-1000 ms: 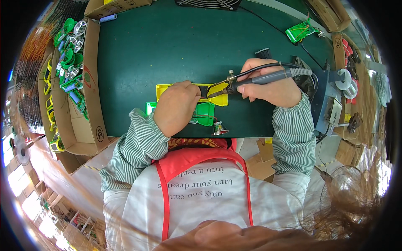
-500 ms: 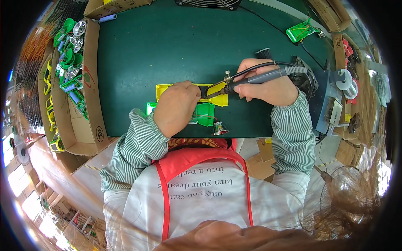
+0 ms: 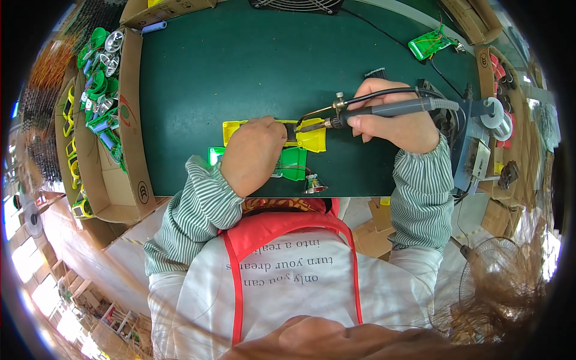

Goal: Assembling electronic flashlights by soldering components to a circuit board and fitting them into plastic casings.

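Dark green worktop (image 3: 228, 72) spreads before the person, its near edge just beyond the red apron (image 3: 270, 222). Close to that edge, a silvery reflector (image 3: 315, 185) lies beside a green casing half (image 3: 294, 167) with thin wires running between them; the two lie together probably because the wires tie them.

Just beyond, a yellow casing half (image 3: 312, 141) lies flat on the worktop, partly under the left hand (image 3: 255, 155). That hand rests over its left part, seemingly to steady it, while its right end is left exposed. The hand's own back hides the fingertips, so I cannot tell whether they pinch the casing or merely press on it.

From the right, the right hand (image 3: 401, 123) is closed around the grey handle of a soldering iron (image 3: 384, 110), pen-fashion, which should allow fine aim. The tip points left over a dark part (image 3: 291, 131) in the yellow casing; contact looks likely but is too small to confirm.

Farther out, a black brush (image 3: 377, 74) lies beyond the right hand, and a solder spool (image 3: 503, 125) stands to the right, presumably within easy feeding reach. Another green casing (image 3: 429, 44) lies at the far right, and a fan grille (image 3: 300, 5) sits at the far edge.
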The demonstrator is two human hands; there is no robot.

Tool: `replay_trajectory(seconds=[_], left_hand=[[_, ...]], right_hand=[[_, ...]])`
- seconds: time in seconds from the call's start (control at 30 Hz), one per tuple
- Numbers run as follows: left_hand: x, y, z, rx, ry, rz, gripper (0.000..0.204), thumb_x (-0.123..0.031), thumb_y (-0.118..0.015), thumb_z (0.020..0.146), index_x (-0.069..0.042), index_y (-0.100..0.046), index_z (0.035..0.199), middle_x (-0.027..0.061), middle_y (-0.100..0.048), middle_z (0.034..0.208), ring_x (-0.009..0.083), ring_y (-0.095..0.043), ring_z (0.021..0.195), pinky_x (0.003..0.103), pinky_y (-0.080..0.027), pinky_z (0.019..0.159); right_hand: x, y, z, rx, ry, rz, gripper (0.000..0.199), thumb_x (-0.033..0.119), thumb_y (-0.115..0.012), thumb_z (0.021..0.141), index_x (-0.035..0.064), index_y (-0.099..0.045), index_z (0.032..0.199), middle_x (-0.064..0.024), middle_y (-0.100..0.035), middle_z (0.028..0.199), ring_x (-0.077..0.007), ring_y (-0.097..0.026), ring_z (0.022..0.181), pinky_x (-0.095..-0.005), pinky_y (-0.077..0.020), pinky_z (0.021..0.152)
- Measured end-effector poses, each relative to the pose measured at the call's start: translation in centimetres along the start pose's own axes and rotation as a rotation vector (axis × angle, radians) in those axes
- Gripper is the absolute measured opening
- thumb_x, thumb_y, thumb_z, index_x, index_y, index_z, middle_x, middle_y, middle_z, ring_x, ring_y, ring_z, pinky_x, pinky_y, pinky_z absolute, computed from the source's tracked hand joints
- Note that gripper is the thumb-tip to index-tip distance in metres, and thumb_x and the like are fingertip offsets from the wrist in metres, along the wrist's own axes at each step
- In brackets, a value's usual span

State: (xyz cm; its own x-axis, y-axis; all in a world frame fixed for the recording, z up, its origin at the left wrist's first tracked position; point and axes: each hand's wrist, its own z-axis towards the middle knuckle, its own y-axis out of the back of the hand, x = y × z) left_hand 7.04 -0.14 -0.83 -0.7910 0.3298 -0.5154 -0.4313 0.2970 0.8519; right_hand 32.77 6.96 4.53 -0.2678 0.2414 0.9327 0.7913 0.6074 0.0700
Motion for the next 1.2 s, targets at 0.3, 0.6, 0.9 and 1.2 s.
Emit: replay_trajectory(seconds=[0.3,0.6,0.9,1.2], left_hand=[[-0.1,0.0,0.0,0.008,0.023,0.003,0.008,-0.009,-0.061,0.085,-0.002,-0.063,0.089,0.0148,-0.061,0.089,0.0345,-0.06,0.085,0.043,-0.049,0.076],[-0.5,0.1,-0.2,-0.009,0.021,0.011,0.008,-0.008,-0.062,0.084,-0.002,-0.063,0.089,0.0147,-0.061,0.089,0.0345,-0.06,0.086,0.043,-0.049,0.076],[-0.5,0.1,-0.2,-0.031,0.032,-0.017,0.008,-0.006,-0.063,0.082,-0.002,-0.063,0.089,0.0144,-0.061,0.088,0.0345,-0.06,0.086,0.042,-0.049,0.077],[-0.1,-0.1,-0.3,-0.056,0.007,-0.074,0.01,-0.006,-0.063,0.081,-0.002,-0.063,0.091,0.0147,-0.061,0.087,0.034,-0.06,0.084,0.043,-0.049,0.074]], right_hand=[[-0.8,-0.2,-1.4,-0.111,0.038,0.092,0.018,0.007,-0.072,0.081,-0.0023,-0.06,0.091,-0.0077,-0.067,0.079,-0.0114,-0.064,0.068,-0.023,-0.0514,0.059],[-3.2,-2.9,-2.6,-0.397,0.227,0.198,0.024,0.003,-0.074,0.079,-0.0046,-0.061,0.098,-0.0072,-0.067,0.087,-0.0109,-0.066,0.079,-0.023,-0.0527,0.068],[-4.0,-3.8,-1.8,-0.417,0.227,0.125,0.021,0.003,-0.074,0.08,-0.0037,-0.062,0.096,-0.0051,-0.064,0.085,-0.0089,-0.062,0.075,-0.0221,-0.0502,0.065],[-3.9,-4.0,-1.7,-0.402,0.308,0.069,0.022,0.002,-0.069,0.083,-0.0055,-0.059,0.102,-0.0149,-0.069,0.086,-0.0165,-0.067,0.075,-0.0267,-0.056,0.065]])
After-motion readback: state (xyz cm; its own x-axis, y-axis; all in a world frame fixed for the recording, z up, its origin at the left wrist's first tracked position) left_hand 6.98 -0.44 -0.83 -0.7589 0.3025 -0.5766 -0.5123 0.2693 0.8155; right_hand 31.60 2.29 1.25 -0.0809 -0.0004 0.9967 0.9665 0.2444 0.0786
